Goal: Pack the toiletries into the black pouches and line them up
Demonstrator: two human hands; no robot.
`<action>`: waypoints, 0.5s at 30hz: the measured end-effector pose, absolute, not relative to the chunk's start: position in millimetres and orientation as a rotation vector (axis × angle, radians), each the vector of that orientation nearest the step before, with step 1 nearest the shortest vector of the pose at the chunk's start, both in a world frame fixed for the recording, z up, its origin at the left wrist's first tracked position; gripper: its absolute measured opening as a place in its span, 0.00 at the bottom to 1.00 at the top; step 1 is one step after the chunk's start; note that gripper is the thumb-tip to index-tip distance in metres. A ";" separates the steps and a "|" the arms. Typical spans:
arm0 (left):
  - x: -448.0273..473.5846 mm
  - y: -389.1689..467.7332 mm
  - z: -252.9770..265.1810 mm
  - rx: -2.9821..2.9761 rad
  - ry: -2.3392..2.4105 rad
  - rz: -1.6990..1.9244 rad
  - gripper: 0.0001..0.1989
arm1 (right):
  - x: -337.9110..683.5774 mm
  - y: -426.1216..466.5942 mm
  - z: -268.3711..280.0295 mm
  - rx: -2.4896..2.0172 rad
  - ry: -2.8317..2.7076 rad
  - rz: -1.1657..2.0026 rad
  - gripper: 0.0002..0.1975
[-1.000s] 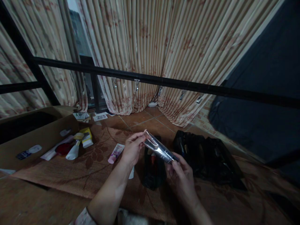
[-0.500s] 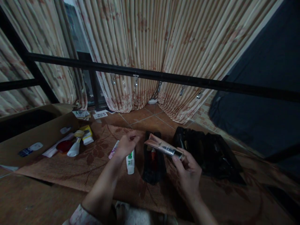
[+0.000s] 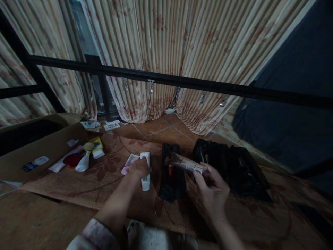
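My right hand (image 3: pixel 212 184) pinches a rose-pink cosmetic tube (image 3: pixel 183 162) by its shiny cap. The tube's flat end points left, above an open black pouch (image 3: pixel 166 191) with a reddish item (image 3: pixel 170 171) inside. My left hand (image 3: pixel 139 169) is closed over the middle of a white tube (image 3: pixel 146 184) with green print, which lies on the mat; its fingertips are partly hidden. Just left of that, a pink-and-white packet (image 3: pixel 127 164) lies partly behind the hand.
A cardboard box (image 3: pixel 58 147) stands at left. Beside it lie a red round item (image 3: pixel 73 160), a white bottle (image 3: pixel 83 164) and a yellow-and-white tube (image 3: pixel 97 147). A black bag (image 3: pixel 234 170) sits at right. A dark metal bar (image 3: pixel 161 77) crosses before the curtains.
My left hand has come down onto the white tube and closed over it. My right hand has shifted slightly right and turned the pink tube.
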State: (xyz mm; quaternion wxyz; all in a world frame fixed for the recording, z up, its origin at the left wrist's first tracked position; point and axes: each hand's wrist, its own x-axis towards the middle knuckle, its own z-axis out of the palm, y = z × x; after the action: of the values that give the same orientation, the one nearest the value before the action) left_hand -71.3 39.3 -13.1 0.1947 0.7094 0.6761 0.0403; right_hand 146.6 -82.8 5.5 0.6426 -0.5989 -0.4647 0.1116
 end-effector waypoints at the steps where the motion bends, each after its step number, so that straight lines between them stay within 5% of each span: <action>1: -69.9 39.3 -15.3 1.989 1.899 0.085 0.24 | 145.8 -82.8 4.4 -1.373 -1.078 0.243 0.20; 15: -56.5 41.9 -24.1 2.042 1.880 0.004 0.40 | 132.8 -77.0 0.7 -1.295 -1.674 0.317 0.19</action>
State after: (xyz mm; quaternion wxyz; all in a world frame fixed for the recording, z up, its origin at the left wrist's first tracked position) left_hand -56.5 41.9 -24.1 0.1819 0.7233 0.6661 0.0015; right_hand 132.8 -77.0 0.7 0.4801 -0.5306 -0.6863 0.1298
